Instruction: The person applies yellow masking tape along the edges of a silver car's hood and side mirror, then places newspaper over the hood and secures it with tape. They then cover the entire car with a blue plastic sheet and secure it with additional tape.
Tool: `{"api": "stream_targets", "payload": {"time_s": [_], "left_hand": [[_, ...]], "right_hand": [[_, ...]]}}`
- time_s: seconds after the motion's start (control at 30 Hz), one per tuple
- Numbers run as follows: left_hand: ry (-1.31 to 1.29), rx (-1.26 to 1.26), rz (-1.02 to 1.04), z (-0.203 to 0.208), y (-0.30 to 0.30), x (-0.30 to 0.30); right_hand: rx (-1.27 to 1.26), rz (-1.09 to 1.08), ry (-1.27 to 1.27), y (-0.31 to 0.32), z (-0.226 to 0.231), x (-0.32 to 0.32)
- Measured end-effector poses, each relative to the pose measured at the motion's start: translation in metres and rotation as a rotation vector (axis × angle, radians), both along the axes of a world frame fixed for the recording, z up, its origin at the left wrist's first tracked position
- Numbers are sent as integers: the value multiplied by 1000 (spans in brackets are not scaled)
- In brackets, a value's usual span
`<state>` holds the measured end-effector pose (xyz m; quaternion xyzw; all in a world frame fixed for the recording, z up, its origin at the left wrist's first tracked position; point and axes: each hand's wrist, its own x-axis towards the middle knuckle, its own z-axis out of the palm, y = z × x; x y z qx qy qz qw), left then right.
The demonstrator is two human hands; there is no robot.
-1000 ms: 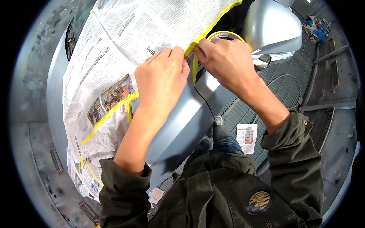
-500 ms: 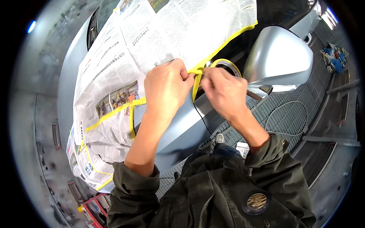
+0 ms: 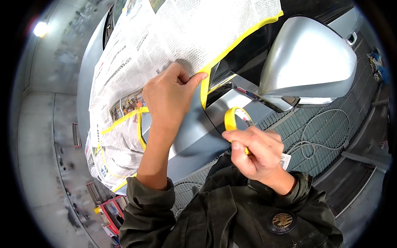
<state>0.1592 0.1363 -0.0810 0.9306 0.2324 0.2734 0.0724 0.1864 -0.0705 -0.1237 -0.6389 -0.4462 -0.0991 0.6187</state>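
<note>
head view (sole view):
- l. hand (image 3: 167,93): over newspaper sheet (image 3: 198,33), nr its lower r. corner. thumb stretched out, tip on yellow tape strip (image 3: 240,40), prob. to press that corner flat. other fingers bent, tips hidden; can't tell if they grip anything.
- r. hand (image 3: 260,153): fingers closed on roll of masking tape (image 3: 230,120), pinched at its near, lower edge btwn thumb & index. roll stands on edge, most of ring clear beyond the fingertips, hollow core visible. prob. held by the rim so bulk of roll is unobstructed.
- roll, pos.: in front of silver-blue fender (image 3: 194,142) & door as seen, to the r. of & below l. thumb, well apart from it. no tape seen running btwn roll & strip.
- strip: along sheet's r. edge, overlapping paper; appears to fix paper to car. short leg of tape runs down from the corner.
- side mirror (image 3: 306,62), silver: uncovered, r. of sheet.
</note>
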Motion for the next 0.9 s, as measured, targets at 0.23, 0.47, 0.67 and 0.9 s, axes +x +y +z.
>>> {"api": "stream_targets", "payload": {"time_s": [0.23,0.47,0.67,0.9], "left_hand": [[71,-61,108,0,9,-28],[75,-246,217,-3,26,-64],[54,-308,226,-8,49,-85],[26,-331,164,-11,54,-84]], "right_hand": [[-46,140,175,-12,-13,-10],[-79,142,246,-26,-19,-11],[-86,109,315,-31,-19,-17],[-182,118,332,-30,-16,-39]]}}
